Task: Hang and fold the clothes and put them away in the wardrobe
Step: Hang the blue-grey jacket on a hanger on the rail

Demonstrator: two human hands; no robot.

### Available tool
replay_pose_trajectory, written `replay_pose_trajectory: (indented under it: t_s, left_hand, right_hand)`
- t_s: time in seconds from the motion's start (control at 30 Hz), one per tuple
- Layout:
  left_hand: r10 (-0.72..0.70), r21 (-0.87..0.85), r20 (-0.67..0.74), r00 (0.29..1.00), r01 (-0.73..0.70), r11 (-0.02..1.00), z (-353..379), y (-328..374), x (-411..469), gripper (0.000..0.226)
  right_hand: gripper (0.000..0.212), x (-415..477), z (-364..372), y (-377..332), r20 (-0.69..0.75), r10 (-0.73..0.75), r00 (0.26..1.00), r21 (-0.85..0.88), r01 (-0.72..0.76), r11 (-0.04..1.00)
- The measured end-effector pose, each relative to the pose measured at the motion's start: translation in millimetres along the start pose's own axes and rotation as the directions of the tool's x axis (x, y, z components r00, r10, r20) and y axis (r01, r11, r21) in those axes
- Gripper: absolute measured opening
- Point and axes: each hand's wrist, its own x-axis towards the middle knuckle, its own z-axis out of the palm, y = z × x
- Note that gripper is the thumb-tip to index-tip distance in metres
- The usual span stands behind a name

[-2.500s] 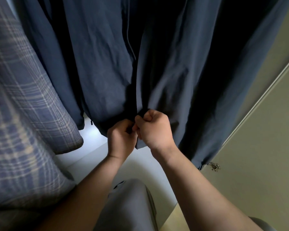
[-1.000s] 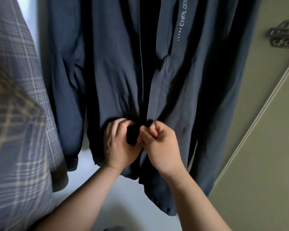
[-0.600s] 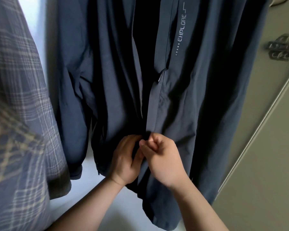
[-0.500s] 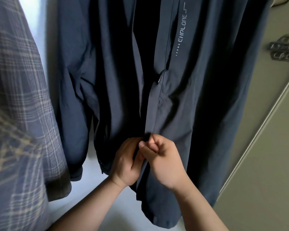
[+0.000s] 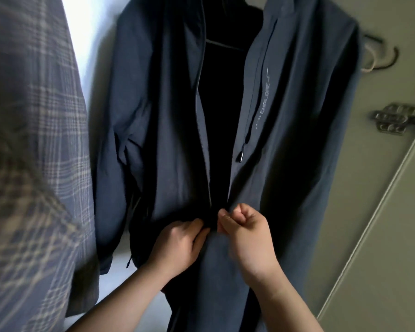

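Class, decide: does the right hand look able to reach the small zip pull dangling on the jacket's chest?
Probably yes: the zip pull hangs uncovered just above the right hand, though that hand pinches the jacket front.

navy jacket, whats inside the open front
Inside the navy jacket only dark lining and a thin hanger bar near the collar show. Lower down, the left hand and right hand pinch the front edges, hiding the zip's base.

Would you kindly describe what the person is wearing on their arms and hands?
Nothing is worn: the left hand and right hand are ungloved, no rings visible; the left forearm and right forearm are bare to the frame's edge, without sleeves, watch or bracelet.
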Motion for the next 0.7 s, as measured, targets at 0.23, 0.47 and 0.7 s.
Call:
replay_pose_trajectory:
  t_s: [0.23,0.47,0.7]
  left_hand:
    - [-0.113,-0.002,-0.098,0.989,0.113,0.994,-5,9,24,0.034]
    - [-0.011,0.014,-0.26,0.966,0.015,1.0,-19,36,85,0.046]
    - [0.133,0.123,-0.269,0.954,-0.103,0.987,-10,29,81,0.038]
  right_hand:
    - [0.049,25,-2,-44,0.008,-0.194,0.981,-0.136,0.193,0.972]
    - [0.044,19,-3,-50,0.004,-0.182,0.983,-0.229,0.178,0.957]
    - [0.053,40,-8,-84,-0.117,-0.201,0.973,-0.051,0.196,0.979]
